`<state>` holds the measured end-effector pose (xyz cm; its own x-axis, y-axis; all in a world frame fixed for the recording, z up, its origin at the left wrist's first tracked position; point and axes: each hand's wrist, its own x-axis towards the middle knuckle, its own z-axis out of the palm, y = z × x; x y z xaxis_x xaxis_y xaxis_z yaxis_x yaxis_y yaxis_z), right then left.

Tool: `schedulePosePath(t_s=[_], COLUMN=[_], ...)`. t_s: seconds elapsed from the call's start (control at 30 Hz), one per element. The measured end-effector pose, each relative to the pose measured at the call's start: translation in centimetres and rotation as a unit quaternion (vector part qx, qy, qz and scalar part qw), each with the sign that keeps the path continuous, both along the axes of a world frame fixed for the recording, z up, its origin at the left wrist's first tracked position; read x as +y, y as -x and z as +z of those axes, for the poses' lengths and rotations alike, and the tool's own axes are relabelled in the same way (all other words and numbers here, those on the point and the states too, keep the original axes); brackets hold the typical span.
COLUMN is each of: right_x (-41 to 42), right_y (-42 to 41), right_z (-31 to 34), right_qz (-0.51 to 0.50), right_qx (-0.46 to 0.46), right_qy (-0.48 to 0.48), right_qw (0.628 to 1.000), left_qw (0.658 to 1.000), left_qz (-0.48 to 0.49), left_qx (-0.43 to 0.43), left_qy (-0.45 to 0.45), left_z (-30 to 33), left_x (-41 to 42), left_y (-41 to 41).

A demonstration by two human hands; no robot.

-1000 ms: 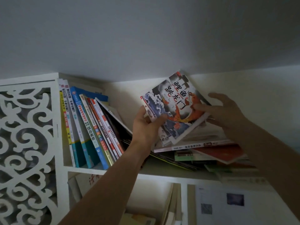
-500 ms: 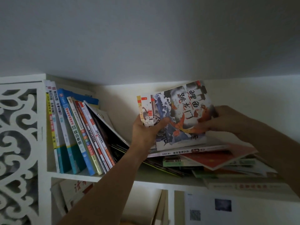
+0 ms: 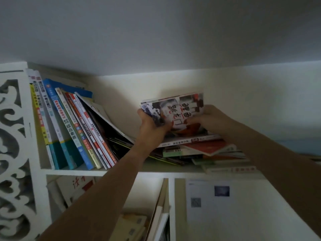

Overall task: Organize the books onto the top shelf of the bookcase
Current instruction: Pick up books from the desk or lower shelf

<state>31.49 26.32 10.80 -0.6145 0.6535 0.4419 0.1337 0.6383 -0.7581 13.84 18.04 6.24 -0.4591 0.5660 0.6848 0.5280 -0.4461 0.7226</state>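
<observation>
Hands, left [image 3: 151, 126] and right [image 3: 211, 121], each grip pinching picture book [image 3: 180, 110] above flat stack [image 3: 205, 148].

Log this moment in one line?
left hand: grips picture book | right hand: grips it | above flat pile

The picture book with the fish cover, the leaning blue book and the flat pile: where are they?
picture book [image 3: 175, 110], head view, cover.
blue book [image 3: 52, 94], head view, spine.
flat pile [image 3: 208, 148], head view, red cover.

Two bare forearms, no sleeves, left grip [image 3: 151, 126], right grip [image 3: 211, 120]
</observation>
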Motion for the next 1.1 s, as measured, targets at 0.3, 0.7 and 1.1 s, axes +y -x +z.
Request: schedulePosePath(t_s=[0.3, 0.7, 1.1], right_x=[-0.9, -5.4, -0.8], right_y=[-2.9, -21.9, -45.3], right_z=[0.0, -10.6, -55.0], right_qz=[-0.028, 0.012, -0.362], right_qx=[0.158, 0.339, 0.058], right_qy=[-0.011, 0.019, 0.423], right_qw=[0.987, 0.941, 0.828], left_qw=[0.997, 0.987, 0.759], left_qz=[-0.074, -0.14, -0.289], left_qx=[-0.016, 0.04, -0.01], left_qy=[0.016, 0.074, 0.583], left_z=[3.4, -4.1, -46.3], left_x=[-1.6, -3.2, 7.7], left_y=[-4.1, -20.5, -41.5])
